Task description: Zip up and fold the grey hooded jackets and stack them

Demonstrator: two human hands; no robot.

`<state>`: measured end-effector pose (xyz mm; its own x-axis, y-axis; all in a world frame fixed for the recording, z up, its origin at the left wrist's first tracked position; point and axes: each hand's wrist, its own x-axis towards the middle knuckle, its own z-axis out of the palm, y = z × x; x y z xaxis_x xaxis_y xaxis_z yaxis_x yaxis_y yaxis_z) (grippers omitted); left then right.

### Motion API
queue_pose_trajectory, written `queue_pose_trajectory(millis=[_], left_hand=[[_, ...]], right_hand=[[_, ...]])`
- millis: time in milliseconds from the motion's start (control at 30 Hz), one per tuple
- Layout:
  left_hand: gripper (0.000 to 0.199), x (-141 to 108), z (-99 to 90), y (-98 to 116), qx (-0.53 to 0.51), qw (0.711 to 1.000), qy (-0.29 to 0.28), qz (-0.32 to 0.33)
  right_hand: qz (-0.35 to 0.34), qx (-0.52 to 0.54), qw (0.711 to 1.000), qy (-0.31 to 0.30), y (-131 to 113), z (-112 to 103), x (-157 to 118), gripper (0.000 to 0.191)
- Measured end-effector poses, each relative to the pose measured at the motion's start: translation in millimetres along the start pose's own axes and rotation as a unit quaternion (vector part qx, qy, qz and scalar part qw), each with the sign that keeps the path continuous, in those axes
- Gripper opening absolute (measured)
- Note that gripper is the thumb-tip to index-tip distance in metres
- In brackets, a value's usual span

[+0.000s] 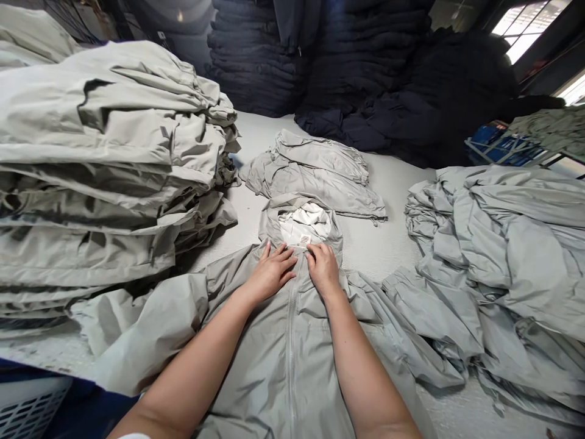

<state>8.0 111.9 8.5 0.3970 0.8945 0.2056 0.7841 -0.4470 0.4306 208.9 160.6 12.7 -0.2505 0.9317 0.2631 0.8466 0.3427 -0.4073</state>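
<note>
A light grey hooded jacket (269,353) lies front side up before me, its zipper (291,329) running down the middle and its sleeves spread to both sides. Its hood (299,210) points away from me, showing a white lining with a small white label (304,241) at the neck. My left hand (270,271) rests on the left of the collar, fingers stretched out over the fabric. On the other side of the zipper top, my right hand (323,265) has its fingers curled and pinched at the collar edge just below the label.
A tall pile of grey jackets (114,152) stands at the left. Another folded grey garment (315,171) lies beyond the hood, and a loose grey heap (512,244) is at the right. Dark garment stacks (365,61) rise behind. A white plastic basket (31,405) sits at the lower left.
</note>
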Motion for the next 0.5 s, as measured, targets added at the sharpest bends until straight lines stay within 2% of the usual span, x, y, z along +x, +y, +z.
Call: queue_pose_trajectory(millis=[100, 233, 367, 500], left_hand=[[0.042, 0.3, 0.6, -0.9, -0.005, 1.000, -0.001, 0.011], [0.047, 0.0, 4.2, 1.3, 0.006, 0.999, -0.039, 0.010], [0.057, 5.2, 5.7, 5.6, 0.041, 0.997, -0.062, -0.035], [0.061, 21.8, -0.6, 5.5, 0.051, 0.991, -0.098, -0.070]], right_hand=[[0.006, -0.005, 1.000, 0.002, -1.8, -1.0, -0.4, 0.023], [0.000, -0.015, 1.000, 0.003, -5.3, -3.0, -1.2, 0.018], [-0.016, -0.017, 1.000, 0.009, -7.0, -5.1, -1.7, 0.020], [-0.006, -0.002, 1.000, 0.006, -4.5, -4.8, -0.4, 0.023]])
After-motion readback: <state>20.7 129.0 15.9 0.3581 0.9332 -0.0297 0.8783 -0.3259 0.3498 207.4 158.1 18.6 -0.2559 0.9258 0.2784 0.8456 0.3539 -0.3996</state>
